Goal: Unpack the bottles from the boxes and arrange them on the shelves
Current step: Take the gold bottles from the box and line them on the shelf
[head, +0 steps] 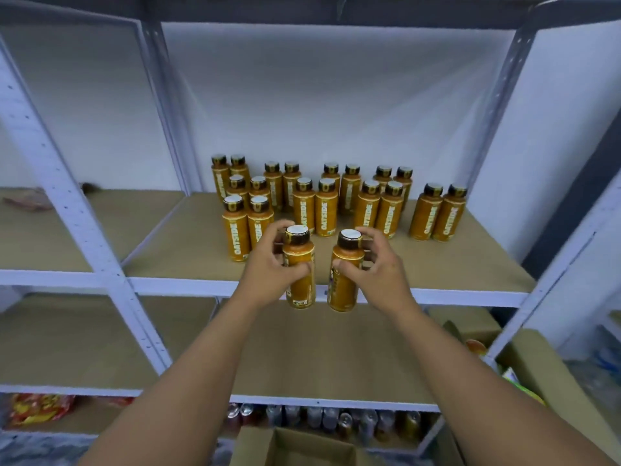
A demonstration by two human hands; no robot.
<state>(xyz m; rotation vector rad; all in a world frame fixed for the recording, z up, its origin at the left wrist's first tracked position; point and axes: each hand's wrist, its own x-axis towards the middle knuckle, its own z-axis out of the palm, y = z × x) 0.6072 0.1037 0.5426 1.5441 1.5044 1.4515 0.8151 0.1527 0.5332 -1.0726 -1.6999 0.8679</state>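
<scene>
step in hand: placing. left hand (272,270) and right hand (376,267) each carry one bottle to the middle shelf (437,264). left grip is clamped round the left bottle (300,290), fingers and thumb wrapped near its shoulder. right grip is clamped on the right bottle (341,290) the same way. both are upright, side by side, not touching, held in the air at the shelf's front edge, bases not yet on the board. behind them the shelved bottles (304,205) stand in pairs running front to back, with free board in front of the middle pairs.

next move, my guess: push forward over the lip, set both down in front of a pair, stay upright, don't knock the front row.

look: orange-brown body, dark cap with white top, vertical white "oatside" lettering on the shelved ones; the held ones are turned, lettering not facing. probably rigid, easy one-hand hold. open cardboard box (302,445) low in view, contents not visible.
</scene>
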